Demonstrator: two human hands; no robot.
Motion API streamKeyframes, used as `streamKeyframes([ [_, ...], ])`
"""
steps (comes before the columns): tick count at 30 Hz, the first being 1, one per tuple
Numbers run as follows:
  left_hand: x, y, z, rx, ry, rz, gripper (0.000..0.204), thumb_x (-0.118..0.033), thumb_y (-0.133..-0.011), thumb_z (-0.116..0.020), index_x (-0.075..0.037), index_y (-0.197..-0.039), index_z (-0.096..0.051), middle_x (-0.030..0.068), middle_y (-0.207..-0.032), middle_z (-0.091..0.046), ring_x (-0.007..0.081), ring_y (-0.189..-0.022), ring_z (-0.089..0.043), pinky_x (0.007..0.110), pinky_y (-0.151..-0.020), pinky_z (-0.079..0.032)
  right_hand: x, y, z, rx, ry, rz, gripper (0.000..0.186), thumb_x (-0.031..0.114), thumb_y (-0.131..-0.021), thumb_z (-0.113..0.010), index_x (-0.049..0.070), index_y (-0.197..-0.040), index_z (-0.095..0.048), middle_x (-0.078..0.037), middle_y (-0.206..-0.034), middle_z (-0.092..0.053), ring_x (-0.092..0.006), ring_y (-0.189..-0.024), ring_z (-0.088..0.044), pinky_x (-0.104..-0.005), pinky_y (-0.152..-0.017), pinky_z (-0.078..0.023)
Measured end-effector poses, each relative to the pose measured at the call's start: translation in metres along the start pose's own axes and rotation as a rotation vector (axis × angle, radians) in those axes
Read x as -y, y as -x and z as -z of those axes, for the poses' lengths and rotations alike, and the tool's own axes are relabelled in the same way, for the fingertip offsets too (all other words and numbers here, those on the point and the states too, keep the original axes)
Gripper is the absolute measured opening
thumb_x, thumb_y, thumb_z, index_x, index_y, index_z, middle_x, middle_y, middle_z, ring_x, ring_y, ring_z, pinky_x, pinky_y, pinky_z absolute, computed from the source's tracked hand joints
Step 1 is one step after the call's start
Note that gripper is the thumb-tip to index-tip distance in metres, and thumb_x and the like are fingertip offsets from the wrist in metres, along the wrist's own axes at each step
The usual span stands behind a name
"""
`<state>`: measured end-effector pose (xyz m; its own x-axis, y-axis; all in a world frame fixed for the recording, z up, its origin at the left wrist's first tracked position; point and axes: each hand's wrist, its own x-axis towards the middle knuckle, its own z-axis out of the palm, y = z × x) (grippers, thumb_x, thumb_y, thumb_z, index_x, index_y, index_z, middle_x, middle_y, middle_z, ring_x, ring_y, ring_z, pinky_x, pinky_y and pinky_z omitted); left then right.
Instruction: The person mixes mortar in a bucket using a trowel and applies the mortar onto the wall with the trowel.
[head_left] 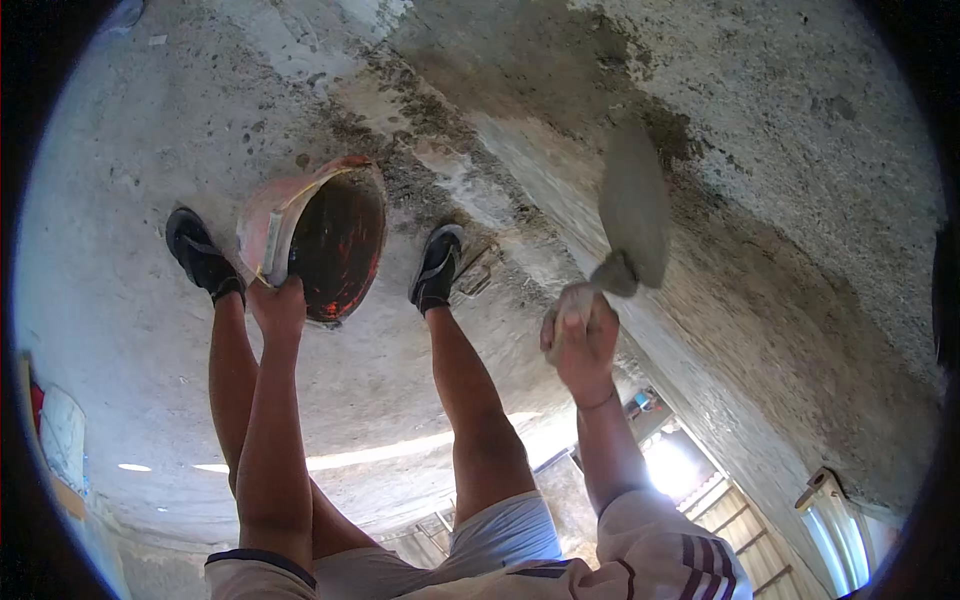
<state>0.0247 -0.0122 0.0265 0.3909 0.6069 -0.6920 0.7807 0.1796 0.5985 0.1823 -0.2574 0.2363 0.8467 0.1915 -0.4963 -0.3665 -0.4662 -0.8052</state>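
Observation:
My left hand (278,305) is closed on the near rim of a worn bucket (262,225). The bucket is tilted, so its dark, orange-streaked inside shows; how much it contains I cannot tell. In my right hand (583,338) is the handle of a mortar-coated trowel (637,205). Its leaf-shaped blade points away from me, in front of the rough wall (800,250). Whether the blade touches that surface is unclear. Damp, darker mortar (530,60) covers part of the wall beyond the trowel.
Sandalled feet (200,250) stand apart on the stained concrete floor (130,330), either side of the bucket. Crumbs of mortar (370,120) lie along the wall's foot. A small flat object (478,272) rests beside the right foot. A bright opening (675,465) shows at the lower right.

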Motion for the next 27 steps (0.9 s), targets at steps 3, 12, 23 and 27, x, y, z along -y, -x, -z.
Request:
streamKeyframes([
  [3,0.005,-0.003,-0.001,0.003,-0.041,-0.033,0.029,-0.003,-0.063,-0.053,0.010,-0.089,-0.055,0.0139,-0.077,-0.061,0.0198,-0.070,-0.058,0.032,-0.067,-0.046,-0.006,-0.021,0.008,-0.034,0.005,-0.121,0.037,0.039,-0.091,-0.050,0.004,-0.081,-0.045,-0.003,-0.061,-0.043,-0.0103,-0.047,-0.044,-0.0234,-0.041,-0.037],
  [12,0.005,-0.005,0.002,-0.030,-0.042,-0.146,0.027,-0.002,-0.062,-0.053,0.010,-0.086,-0.055,0.0142,-0.075,-0.060,0.0221,-0.068,-0.058,0.034,-0.065,-0.045,-0.019,0.021,-0.004,-0.088,-0.028,-0.179,0.033,0.035,-0.091,-0.050,0.003,-0.088,-0.044,-0.008,-0.059,-0.046,-0.0127,-0.046,-0.047,-0.0238,-0.041,-0.040],
  [23,-0.004,-0.006,0.002,0.015,-0.067,-0.079,0.024,-0.003,-0.065,-0.055,0.009,-0.086,-0.055,0.0121,-0.069,-0.058,0.0203,-0.061,-0.056,0.033,-0.062,-0.045,-0.010,0.018,-0.013,-0.201,-0.145,-0.245,0.036,0.038,-0.090,-0.052,0.005,-0.079,-0.044,-0.004,-0.059,-0.045,-0.0099,-0.044,-0.043,-0.0230,-0.039,-0.036],
  [27,-0.003,-0.003,-0.001,-0.015,-0.069,-0.095,0.027,-0.003,-0.064,-0.055,0.009,-0.088,-0.055,0.0126,-0.071,-0.059,0.0212,-0.063,-0.057,0.034,-0.063,-0.046,-0.006,0.009,-0.017,-0.121,-0.124,-0.161,0.034,0.037,-0.090,-0.052,0.005,-0.080,-0.044,-0.004,-0.059,-0.045,-0.0100,-0.044,-0.043,-0.0238,-0.039,-0.036],
])
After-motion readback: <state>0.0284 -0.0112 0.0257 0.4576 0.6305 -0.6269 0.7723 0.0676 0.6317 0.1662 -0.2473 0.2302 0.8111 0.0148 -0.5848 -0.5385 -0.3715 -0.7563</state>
